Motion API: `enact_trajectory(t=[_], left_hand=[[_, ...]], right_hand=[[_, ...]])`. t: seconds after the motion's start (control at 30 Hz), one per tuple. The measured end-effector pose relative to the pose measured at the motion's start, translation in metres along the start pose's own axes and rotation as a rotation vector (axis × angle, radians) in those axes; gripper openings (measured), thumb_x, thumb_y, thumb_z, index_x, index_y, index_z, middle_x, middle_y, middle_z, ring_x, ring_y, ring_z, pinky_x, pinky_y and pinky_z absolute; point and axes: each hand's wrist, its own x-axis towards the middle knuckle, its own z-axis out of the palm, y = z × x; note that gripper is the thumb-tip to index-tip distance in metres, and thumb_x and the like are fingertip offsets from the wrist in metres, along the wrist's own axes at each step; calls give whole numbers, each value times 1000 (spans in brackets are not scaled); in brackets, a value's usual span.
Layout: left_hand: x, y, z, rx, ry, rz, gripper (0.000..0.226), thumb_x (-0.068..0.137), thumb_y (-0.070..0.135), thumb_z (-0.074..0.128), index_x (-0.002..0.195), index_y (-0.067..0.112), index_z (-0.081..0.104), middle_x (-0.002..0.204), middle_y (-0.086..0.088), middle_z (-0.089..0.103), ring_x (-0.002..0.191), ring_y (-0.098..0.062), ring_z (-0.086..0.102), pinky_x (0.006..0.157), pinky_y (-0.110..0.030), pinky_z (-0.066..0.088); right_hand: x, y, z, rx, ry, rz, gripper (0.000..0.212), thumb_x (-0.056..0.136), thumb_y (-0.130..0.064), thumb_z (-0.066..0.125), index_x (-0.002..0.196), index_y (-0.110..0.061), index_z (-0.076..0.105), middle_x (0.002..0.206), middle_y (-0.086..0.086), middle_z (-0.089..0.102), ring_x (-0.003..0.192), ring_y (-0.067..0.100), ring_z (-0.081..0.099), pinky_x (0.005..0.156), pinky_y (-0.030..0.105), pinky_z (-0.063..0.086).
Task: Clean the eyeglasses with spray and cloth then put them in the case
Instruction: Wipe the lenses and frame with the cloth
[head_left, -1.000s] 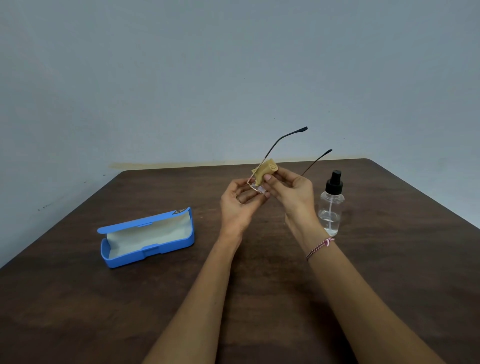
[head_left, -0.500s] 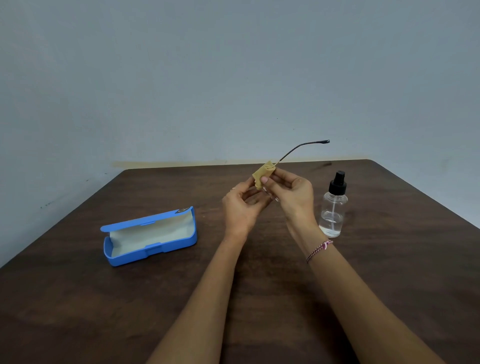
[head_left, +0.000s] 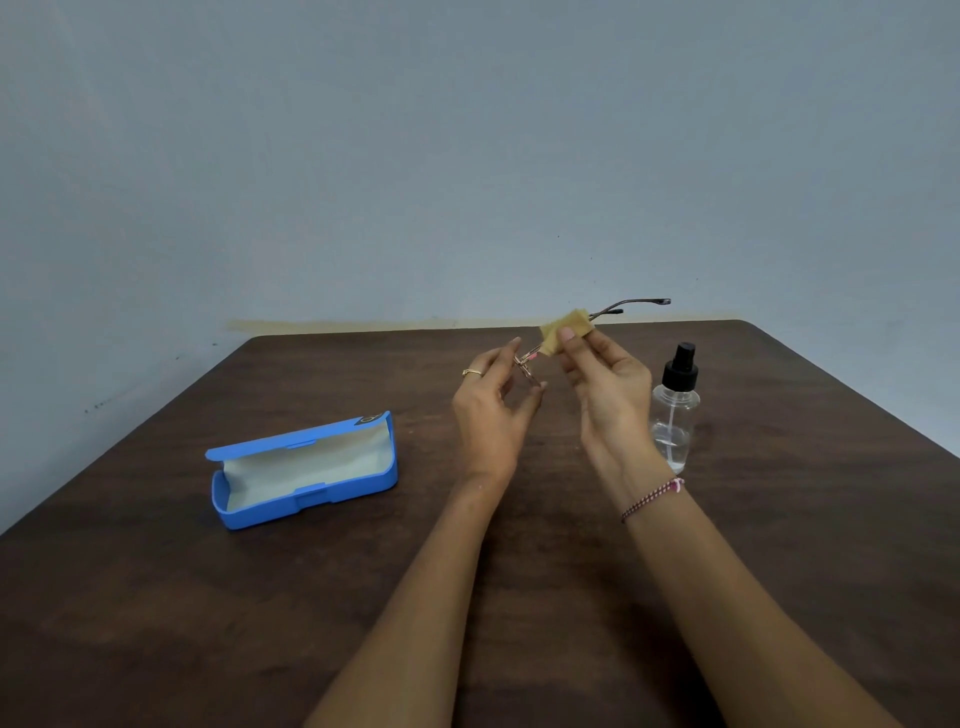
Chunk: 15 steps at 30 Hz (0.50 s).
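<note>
Glasses: held in the air over the far middle of the table, temples pointing right.
Cloth: tan, folded over the temples just right of the frame front.
Left hand: fingers curled, pinching the frame front.
Right hand: thumb and fingers pinched the cloth.
Bottle: clear, black sprayer, stood upright just right of the right hand.
Case: blue, lid open, lay well to the left, nearer.

Plain indoor room, bare blue-grey painted wall, dark wooden table, exact kind unclear
</note>
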Motion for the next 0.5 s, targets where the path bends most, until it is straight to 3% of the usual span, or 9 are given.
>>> enact_trajectory(t=[0.07,0.17,0.3,0.5], left_hand=[[1,-1,0,-2,2,3,53,74,4,77,124,8,60,109,-3,59,98,-14,61,87,-15,50],[1,2,-1,42,51,26,49,72,2,77,119,6,63,106,1,58,94,-7,57,83,-7,47],[3,2,-4,34,74,36,44,74,-1,74,116,4,64,108,-1,59,97,-1,55,86,-14,50],[1,-5,1,16,30,17,52,72,9,78,122,8,61,106,-7,60,95,-20,62,85,-30,55]], right_hand=[[1,-1,-1,37,-10,-1,14,79,-1,68,90,-9,67,76,-4,72,80,9,65,74,18,51],[-8,7,5,-39,-88,21,15,78,0,68,91,-6,67,75,-3,72,72,6,66,66,15,50],[-15,16,10,-143,-140,12,18,76,3,69,93,-5,67,82,2,71,73,4,66,68,13,50],[-2,-1,2,9,-17,-19,15,77,1,69,89,-9,68,75,-3,72,77,10,65,76,19,51]])
